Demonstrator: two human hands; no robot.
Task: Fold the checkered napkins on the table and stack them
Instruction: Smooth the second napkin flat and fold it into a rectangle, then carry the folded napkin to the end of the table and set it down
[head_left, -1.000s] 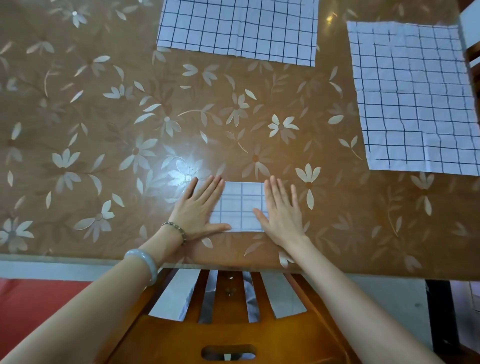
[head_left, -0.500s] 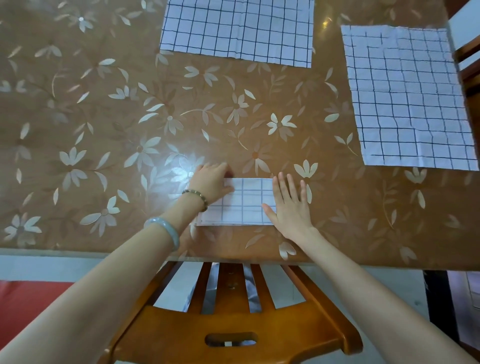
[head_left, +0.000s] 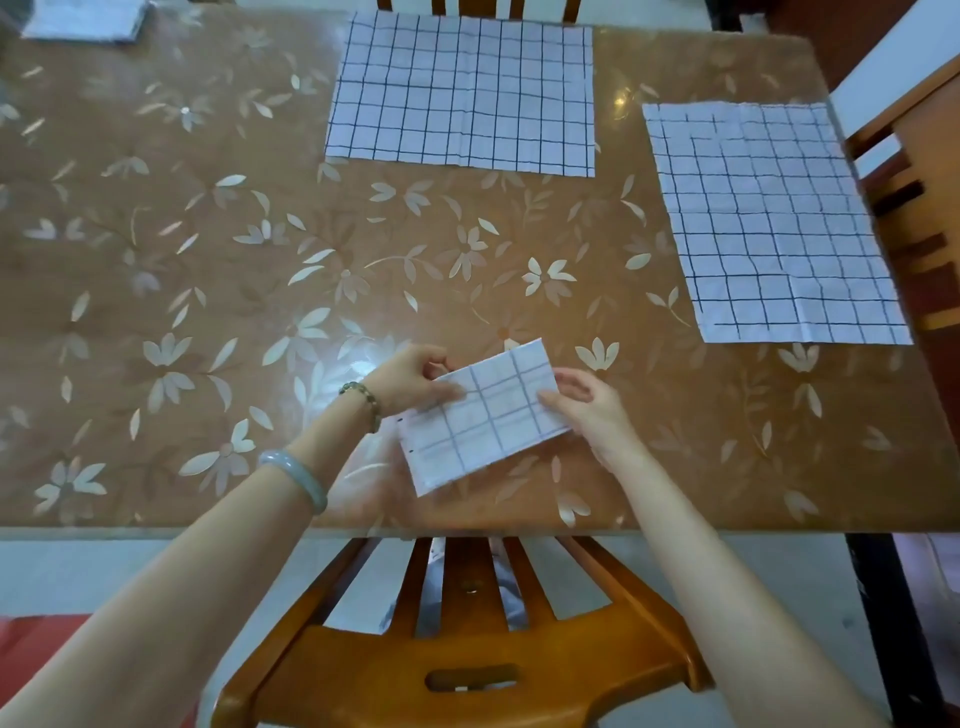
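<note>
Near table's front edge – left hand (head_left: 410, 382) and right hand (head_left: 587, 410) pinched folded napkin (head_left: 480, 415) ends, lifted tilted – probably headed for stack.

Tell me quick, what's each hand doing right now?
Left hand: closed on the folded napkin's left end.
Right hand: closed on its right end.

Left hand (head_left: 410, 379) pinching, right hand (head_left: 592, 410) gripping, forearms converging
</note>
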